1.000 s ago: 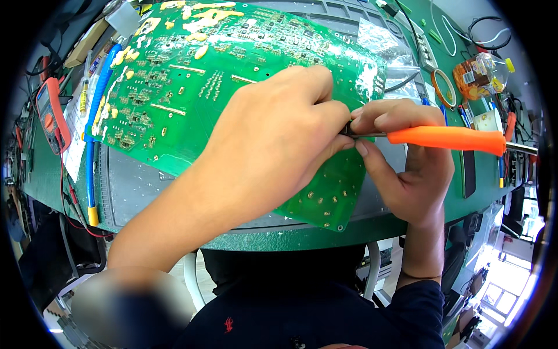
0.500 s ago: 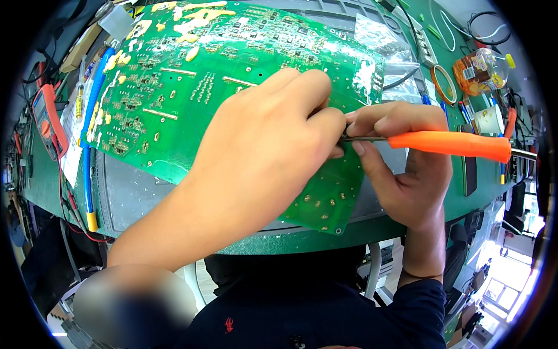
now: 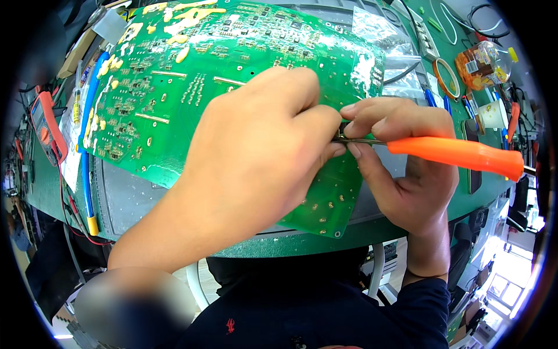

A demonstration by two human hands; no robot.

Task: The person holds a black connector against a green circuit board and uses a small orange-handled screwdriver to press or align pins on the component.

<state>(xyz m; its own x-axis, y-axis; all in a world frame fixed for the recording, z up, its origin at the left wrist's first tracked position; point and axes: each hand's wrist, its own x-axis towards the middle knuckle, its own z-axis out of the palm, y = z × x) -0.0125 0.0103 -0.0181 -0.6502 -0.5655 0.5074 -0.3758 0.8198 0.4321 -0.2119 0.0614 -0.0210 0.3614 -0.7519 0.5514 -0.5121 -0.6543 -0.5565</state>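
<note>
A large green circuit board (image 3: pixel 192 139) lies tilted on the bench in front of me, its upper left blotched with cream-coloured glue. My left hand (image 3: pixel 264 134) is closed over the board's right half; its curled fingertips meet at a small dark part I cannot make out. At the same spot my right hand (image 3: pixel 407 151) pinches with thumb and fingers around the thin metal shaft of an orange-handled tool (image 3: pixel 456 153). The handle points right, across the hand. The tool's tip is hidden between the two hands, so its kind does not show.
A grey mat (image 3: pixel 125 192) lies under the board. A red multimeter (image 3: pixel 49 125) and a blue tube (image 3: pixel 88 186) are at the left. To the right stand a tape roll (image 3: pixel 446 78), a plastic jar (image 3: pixel 482 65), a white cup (image 3: pixel 493 114) and a phone (image 3: pixel 475 174). Plastic bags (image 3: pixel 378 38) lie behind.
The tool's orange handle has tipped slightly down at its right end. Both hands stay at the same spot on the board, with small shifts. The view has moved a little.
</note>
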